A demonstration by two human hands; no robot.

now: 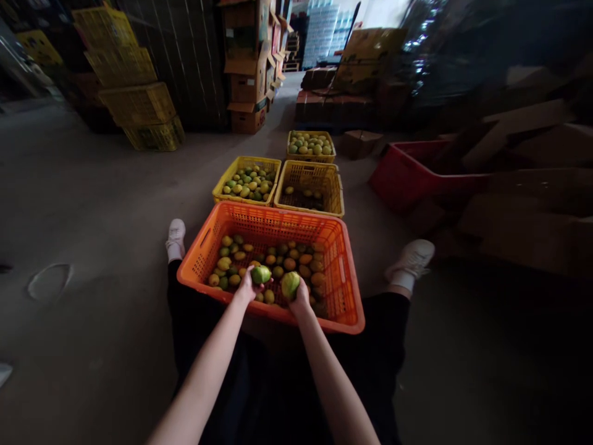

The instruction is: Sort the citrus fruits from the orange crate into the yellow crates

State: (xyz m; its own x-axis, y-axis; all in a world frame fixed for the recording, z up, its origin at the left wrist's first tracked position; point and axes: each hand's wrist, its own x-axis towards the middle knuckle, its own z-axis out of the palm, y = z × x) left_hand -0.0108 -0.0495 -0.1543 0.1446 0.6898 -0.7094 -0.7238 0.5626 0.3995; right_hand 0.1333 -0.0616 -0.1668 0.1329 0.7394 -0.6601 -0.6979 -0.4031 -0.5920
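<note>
An orange plastic crate [340, 272], partly filled with green and yellow fruits [303, 271], is flanked by the legs. Above it, one green fruit [260, 274] is held in the partly curled left hand [250, 285], and a yellow-green fruit [290, 285] is cupped in the half-closed right hand [301, 298].

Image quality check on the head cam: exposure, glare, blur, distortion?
Head view: dim overall, dark trousers merging into shadow; far stacked bottles brightest; glints on the plastic wrap.
Head view: edges smeared and stretched, including the left crate stack; orange crate near centre clearer, fine fruit detail soft.
</note>
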